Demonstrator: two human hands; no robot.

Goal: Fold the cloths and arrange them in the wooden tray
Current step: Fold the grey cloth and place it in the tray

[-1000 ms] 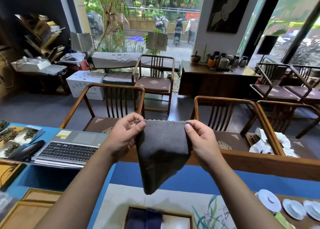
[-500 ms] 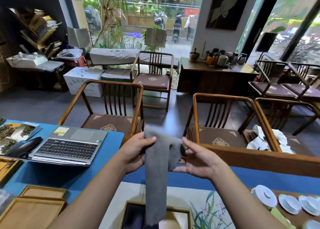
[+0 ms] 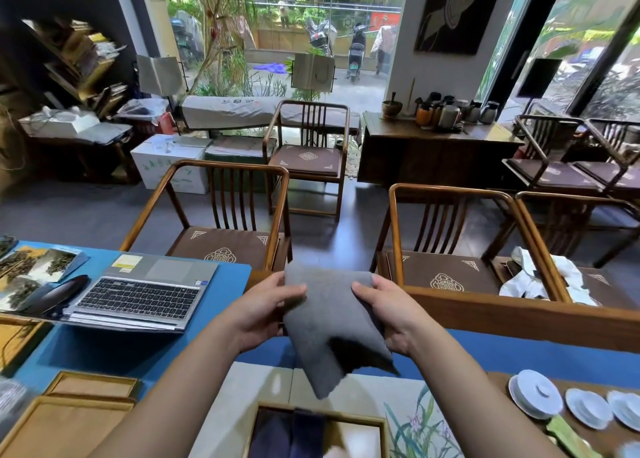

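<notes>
While the left hand (image 3: 263, 314) and right hand (image 3: 389, 314) pinch a half-folded grey cloth (image 3: 334, 322) mid-frame above the wooden tray (image 3: 382, 437) at bottom centre, matching its edges squarely should give a neat fold.

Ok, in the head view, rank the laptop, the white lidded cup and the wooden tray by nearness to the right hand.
1. Wooden tray, just below, toward the person.
2. White lidded cup, on the right.
3. Laptop, far left, beyond the left hand.

Measured from the right hand.
</notes>
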